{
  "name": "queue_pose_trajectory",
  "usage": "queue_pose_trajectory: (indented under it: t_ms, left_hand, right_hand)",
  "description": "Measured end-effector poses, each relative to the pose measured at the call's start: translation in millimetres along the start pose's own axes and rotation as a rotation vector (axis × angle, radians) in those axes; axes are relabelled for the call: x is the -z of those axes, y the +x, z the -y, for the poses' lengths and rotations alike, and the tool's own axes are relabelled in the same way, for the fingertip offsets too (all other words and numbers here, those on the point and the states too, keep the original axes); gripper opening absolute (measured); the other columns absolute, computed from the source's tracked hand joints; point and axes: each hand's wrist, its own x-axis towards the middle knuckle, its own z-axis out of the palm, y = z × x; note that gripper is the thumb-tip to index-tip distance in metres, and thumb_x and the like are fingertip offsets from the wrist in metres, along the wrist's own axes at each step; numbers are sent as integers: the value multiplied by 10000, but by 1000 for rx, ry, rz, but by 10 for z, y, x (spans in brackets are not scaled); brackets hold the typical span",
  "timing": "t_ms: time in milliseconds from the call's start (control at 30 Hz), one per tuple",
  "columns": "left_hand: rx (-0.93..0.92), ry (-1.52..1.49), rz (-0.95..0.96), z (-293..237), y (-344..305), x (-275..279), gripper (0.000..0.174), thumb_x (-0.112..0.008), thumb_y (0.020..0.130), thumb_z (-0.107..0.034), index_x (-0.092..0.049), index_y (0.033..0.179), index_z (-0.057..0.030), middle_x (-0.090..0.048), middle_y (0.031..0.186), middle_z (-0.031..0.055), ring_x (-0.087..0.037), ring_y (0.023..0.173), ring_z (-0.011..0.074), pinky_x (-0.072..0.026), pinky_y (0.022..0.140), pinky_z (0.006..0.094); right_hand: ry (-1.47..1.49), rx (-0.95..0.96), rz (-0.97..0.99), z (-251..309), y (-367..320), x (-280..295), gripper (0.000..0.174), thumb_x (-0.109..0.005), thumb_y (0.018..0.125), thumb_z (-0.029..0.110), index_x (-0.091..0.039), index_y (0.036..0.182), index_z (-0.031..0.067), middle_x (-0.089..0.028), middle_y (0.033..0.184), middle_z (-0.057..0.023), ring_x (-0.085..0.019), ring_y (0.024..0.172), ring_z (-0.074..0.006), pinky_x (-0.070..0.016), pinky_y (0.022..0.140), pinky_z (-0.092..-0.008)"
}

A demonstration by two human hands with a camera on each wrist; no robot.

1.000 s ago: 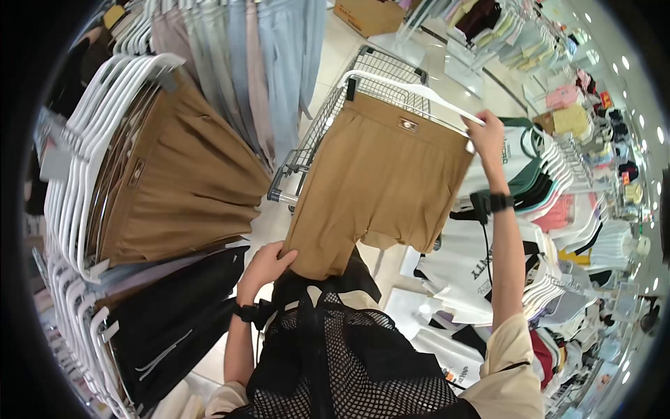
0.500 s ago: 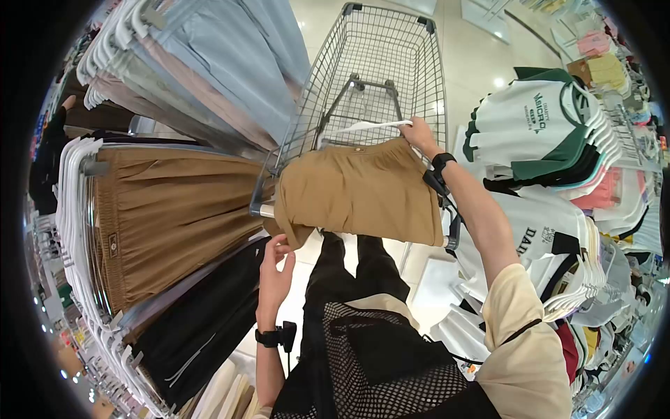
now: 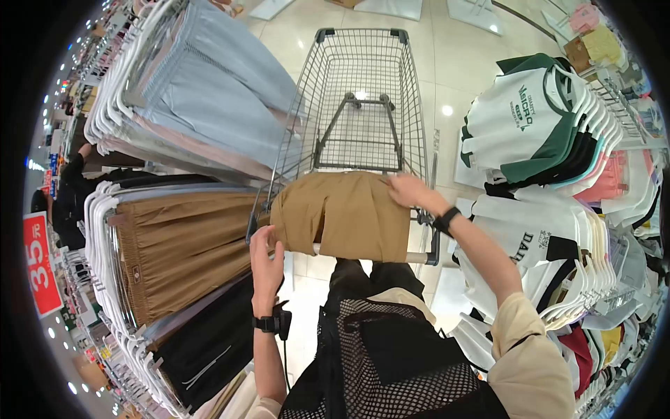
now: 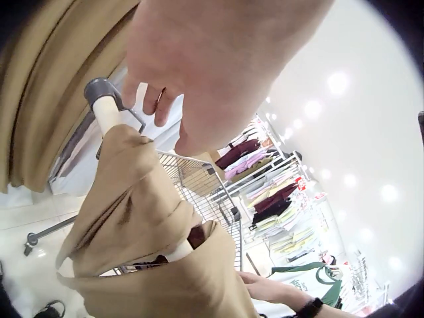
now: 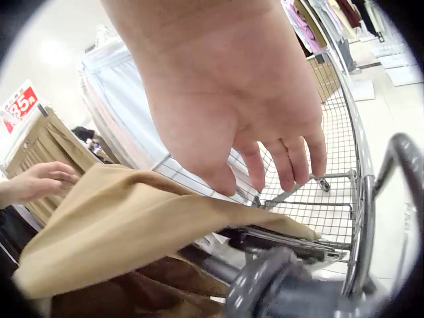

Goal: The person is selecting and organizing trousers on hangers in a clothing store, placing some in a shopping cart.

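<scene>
1. Spreading left to right across the cart handle (image 3: 417, 258), the brown garment (image 3: 349, 216) lies in front of me, its longer side roughly in line with that handle. Its far part reaches over the near end of the wire basket (image 3: 363, 30); its near edge hangs down on my side.

2. My right hand (image 3: 410, 192) is the nearer one to the far right corner of the cloth. It comes in from the right, with the fingers pointing left over that corner, so the garment runs left and near from this grip.

3. That right grip is loose: the fingers are extended and a little apart, curled round nothing. Whether the fingertips touch the cloth, I cannot tell.

4. My left hand (image 3: 266, 269) is just beside the left end of the cloth, fingers pointing away from me. This grip is loose too, the thumb apart from the fingers, with nothing held; contact with the edge is unclear.

5. Between my two hands lies most of the garment's width, with the left hand nearer to me than the right.
</scene>
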Motion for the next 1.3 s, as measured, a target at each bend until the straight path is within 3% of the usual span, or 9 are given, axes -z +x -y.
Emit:
queue_pose_trajectory:
  t_ms: [133,267,333,367,500,633,1000,1100,1300]
  left_hand:
    - [-61,145,-49,242,165,-255,458,-676,941,-65,-573,1386,-39,-532,1468,222,-491,1382,420,-385,1177,478]
    - [-43,265,157,565,228,-440,451,-654,994,-239,-589,1412,-83,-616,1411,174,-508,1388,341,-280,1218,504]
    - [-103,292,111,581,217,-524,470,-635,1000,-312,-601,1406,-78,-658,1380,150,-541,1373,289,-230,1222,509]
    - [-113,289,106,540,220,-542,473,-638,999,-312,-600,1407,-76,-655,1385,151,-542,1372,288,-230,1220,508]
    - [-101,286,118,452,201,-543,507,-645,991,-320,-580,1428,-73,-652,1380,149,-542,1363,292,-223,1216,504]
    - [-100,285,105,453,146,-581,503,-647,983,-320,-580,1419,-79,-654,1366,147,-543,1352,291,-232,1210,501]
    - [-172,273,-11,448,16,-723,542,-672,960,-333,-570,1428,-80,-541,1488,207,-444,1446,339,-209,1215,528]
    - [-115,215,25,419,14,-652,633,-678,961,-356,-495,1505,-89,-451,1575,232,-372,1503,362,-186,1245,530]
    - [-145,-1,42,624,-191,-315,611,-678,975,-205,-470,1538,-96,-359,1653,224,-351,1516,406,-263,1256,517]
  right_hand:
    - [-8,43,-229,69,-790,-43,321,-645,944,237,-642,1149,-11,-679,1075,-236,-644,1070,-431,-507,959,-535]
    - [17,64,-454,145,-1316,-110,286,-717,884,171,-643,1117,23,-659,1160,-181,-588,1217,-405,-465,1042,-511]
    - [21,68,-571,185,-1421,-250,297,-742,851,130,-639,1114,36,-644,1219,-161,-543,1311,-396,-439,1087,-504]
    - [104,29,-566,200,-1455,-295,354,-738,835,89,-628,1169,43,-609,1328,-171,-467,1419,-402,-416,1134,-519]
    - [186,-80,-568,293,-1466,-237,496,-752,824,30,-600,1296,58,-515,1507,-195,-414,1467,-411,-369,1220,-484]
    - [304,-140,-559,295,-1508,-191,497,-786,820,36,-590,1276,69,-465,1542,-171,-387,1491,-410,-388,1215,-469]
    - [253,-166,-574,268,-1551,-192,368,-778,819,42,-667,1168,80,-543,1449,-147,-433,1467,-386,-451,1145,-473]
    - [193,-195,-607,290,-1544,-261,419,-746,848,31,-626,1249,47,-538,1448,-191,-471,1414,-419,-429,1156,-480]
    - [261,-199,-675,1149,-1491,84,408,-673,909,29,-576,1304,-1,-562,1388,-244,-521,1340,-440,-412,1138,-485]
